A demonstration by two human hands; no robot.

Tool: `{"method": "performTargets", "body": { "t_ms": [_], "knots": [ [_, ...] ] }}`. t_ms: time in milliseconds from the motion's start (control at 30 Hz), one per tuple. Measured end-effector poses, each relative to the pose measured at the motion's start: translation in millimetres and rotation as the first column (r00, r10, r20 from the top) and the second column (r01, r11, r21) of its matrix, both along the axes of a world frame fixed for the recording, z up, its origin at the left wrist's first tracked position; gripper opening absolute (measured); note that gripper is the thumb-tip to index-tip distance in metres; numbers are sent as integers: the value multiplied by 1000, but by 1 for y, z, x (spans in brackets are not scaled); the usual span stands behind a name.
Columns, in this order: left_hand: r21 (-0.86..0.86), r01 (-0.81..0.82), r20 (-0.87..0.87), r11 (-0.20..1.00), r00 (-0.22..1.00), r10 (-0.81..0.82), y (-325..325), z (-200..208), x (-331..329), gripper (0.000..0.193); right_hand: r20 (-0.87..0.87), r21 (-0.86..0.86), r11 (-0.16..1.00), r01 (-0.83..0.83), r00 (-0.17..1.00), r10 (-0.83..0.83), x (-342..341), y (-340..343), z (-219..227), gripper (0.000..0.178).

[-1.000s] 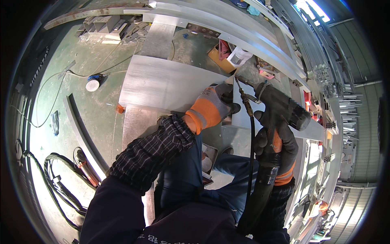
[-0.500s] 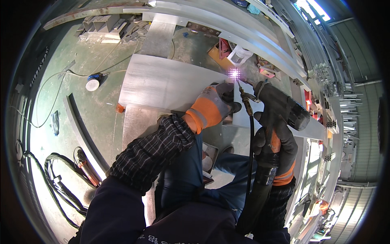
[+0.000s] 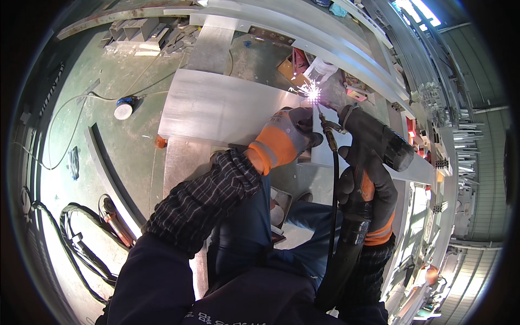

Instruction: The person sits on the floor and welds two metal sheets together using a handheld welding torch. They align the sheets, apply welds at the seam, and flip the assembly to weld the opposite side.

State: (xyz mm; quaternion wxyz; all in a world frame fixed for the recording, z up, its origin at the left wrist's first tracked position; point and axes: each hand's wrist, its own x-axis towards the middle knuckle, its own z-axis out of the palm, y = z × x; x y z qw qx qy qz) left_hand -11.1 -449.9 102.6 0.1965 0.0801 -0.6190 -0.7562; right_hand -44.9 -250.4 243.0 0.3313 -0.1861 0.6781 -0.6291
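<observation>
Left, on the green painted floor (image 3: pixel 122 151): one red-bodied angle grinder (image 3: pixel 115 221) and, farther off, one blue hand sander with a round white pad (image 3: pixel 124 110).

Centre: one flat rectangular panel of brushed silver metal (image 3: pixel 222 105), lying across a flat silver metal beam (image 3: pixel 180 170). Left hand, in an orange-and-grey work glove (image 3: pixel 284 138), is at the panel's right end; fingers curled, but from here I cannot tell whether they grip the edge.

Containers, four counted, left to right: one shallow grey open box (image 3: pixel 288 201) between the knees, with pale rounded items inside; one tan cardboard box (image 3: pixel 285 70), a red object in it; one white plastic bucket (image 3: pixel 321 70), contents not readable; one small pinkish-red box (image 3: pixel 356 94), contents too small to tell.

One white-violet burst of sparks (image 3: pixel 312 93) near the panel's far right corner, at the tip of one black taped welding torch with a slim brass-coloured nozzle (image 3: pixel 374 138). Right hand, in a dark glove with orange cuff (image 3: pixel 384 195): fingers wrapped round the torch handle. One thin black hose (image 3: pixel 335 189) runs down from the nozzle, left of that hand.
</observation>
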Motion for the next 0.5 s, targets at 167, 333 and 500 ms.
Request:
{"method": "performTargets", "body": {
  "t_ms": [167,333,500],
  "knots": [
    [31,-31,-14,999,999,31,2,7,3,41,18,-38,999,17,1000,-17,4,1,1,49],
    [42,-32,-42,999,999,34,4,-20,-11,38,49,-99,995,0,999,5,4,6,-3,34],
    [41,-42,1,998,999,42,4,-21,-13,36,-84,-90,995,-44,996,36,5,9,-5,28]
  ]
}}
